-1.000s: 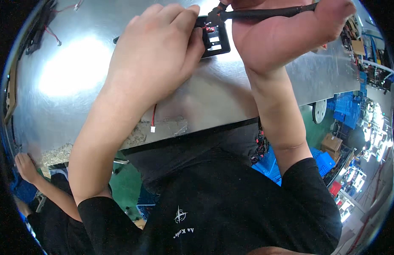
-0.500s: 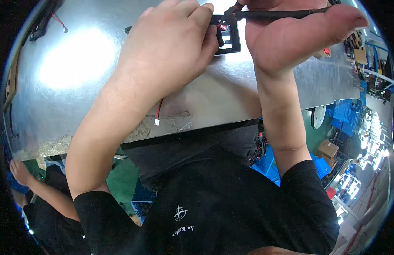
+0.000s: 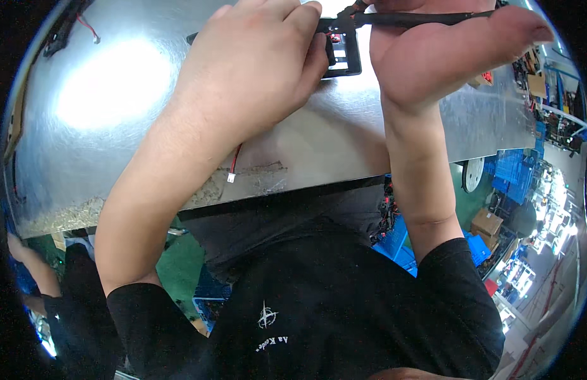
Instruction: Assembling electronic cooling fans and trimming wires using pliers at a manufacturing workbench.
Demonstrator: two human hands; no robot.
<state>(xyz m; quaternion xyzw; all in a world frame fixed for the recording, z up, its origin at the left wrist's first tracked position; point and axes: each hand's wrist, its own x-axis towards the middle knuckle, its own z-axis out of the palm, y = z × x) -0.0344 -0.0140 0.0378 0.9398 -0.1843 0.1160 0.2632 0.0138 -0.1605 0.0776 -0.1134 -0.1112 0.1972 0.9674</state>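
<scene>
My left hand [image 3: 261, 57] is closed over a black rectangular frame-like part [image 3: 353, 50] on the metal table, its thumb against the inner edge. Red wire shows in the frame's opening. From the frame's upper corner a black wrapped cable [image 3: 414, 20] runs right, across my right hand [image 3: 426, 54]. That hand is turned palm up, with its thumb stretched along the cable and the cable's far end passing behind the thumb. Its other fingers are mostly cut off by the top edge. Below my left wrist a red-and-black lead with a white plug [image 3: 231, 178] sticks out.
The shiny metal table [image 3: 331, 139] has a worn front edge. A black cable with a red lead [image 3: 87, 28] lies at the far left. Blue crates [image 3: 512, 174] and cardboard boxes [image 3: 486, 221] stand at the right. Another person's arm [image 3: 37, 266] is at the lower left.
The frame and both hands have shifted very slightly, with the grip unchanged. The white plug has moved a little up and left. The other person's arm at the lower left has moved left.
</scene>
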